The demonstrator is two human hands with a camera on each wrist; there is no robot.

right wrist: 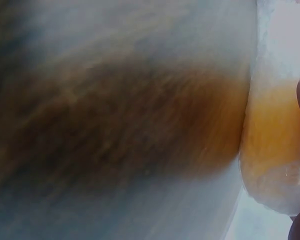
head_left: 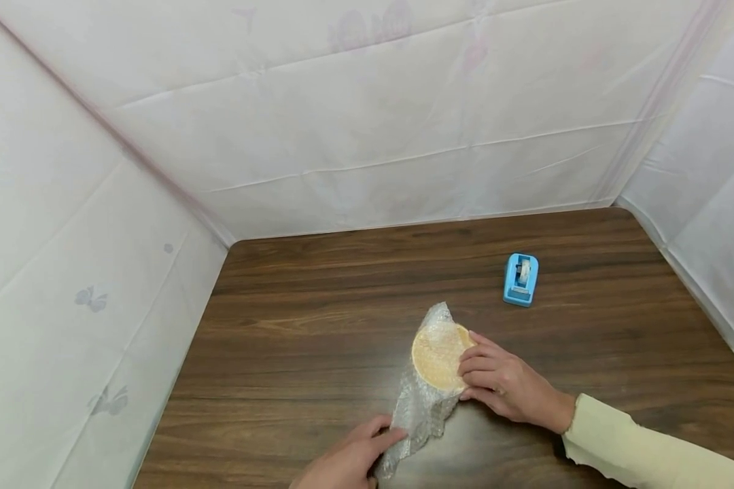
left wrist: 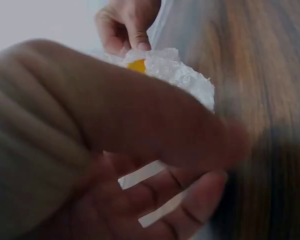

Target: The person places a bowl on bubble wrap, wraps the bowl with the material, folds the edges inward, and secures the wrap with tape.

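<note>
A round, pale yellow thing (head_left: 435, 358) with a flat circular face is partly covered by clear bubble wrap (head_left: 421, 407). From the right, my right hand (head_left: 503, 382) grips its edge, fingers bent over the face and thumb at the near side. In the right wrist view its yellow side (right wrist: 272, 130) shows some depth through the film. The wrap trails toward me, and my left hand (head_left: 353, 454) pinches its near end between thumb and fingers. The left wrist view shows the thumb covering most of the wrap (left wrist: 190, 85).
A blue tape dispenser (head_left: 520, 280) with a roll of tape stands farther back on the right. The dark wood table (head_left: 293, 326) is bordered by white sheeting (head_left: 367, 163) at the back and on both sides.
</note>
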